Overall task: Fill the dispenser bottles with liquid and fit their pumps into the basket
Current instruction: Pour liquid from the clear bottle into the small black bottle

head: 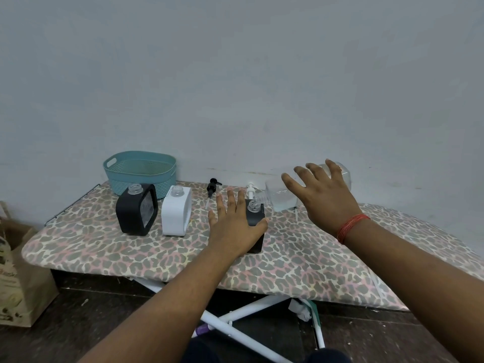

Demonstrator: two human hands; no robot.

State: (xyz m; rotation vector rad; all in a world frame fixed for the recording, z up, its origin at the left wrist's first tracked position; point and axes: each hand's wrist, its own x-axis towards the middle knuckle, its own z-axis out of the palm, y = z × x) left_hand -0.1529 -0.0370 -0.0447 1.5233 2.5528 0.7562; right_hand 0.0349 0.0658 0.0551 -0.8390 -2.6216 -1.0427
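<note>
Filling is under way. At the far left the teal basket (140, 170) waits empty near the board's edge. The left hand (235, 226) steadies the small black dispenser bottle (255, 218), thumb across its front, fingers straight. The right hand (324, 195), fingers spread, tips the clear jug (282, 197) to its neck. Next, I'd judge, right the jug and fit a pump; open board lies right.

Left hand (233, 226) hides much of the black bottle (258, 231); paper bag (18, 273) cut off
</note>
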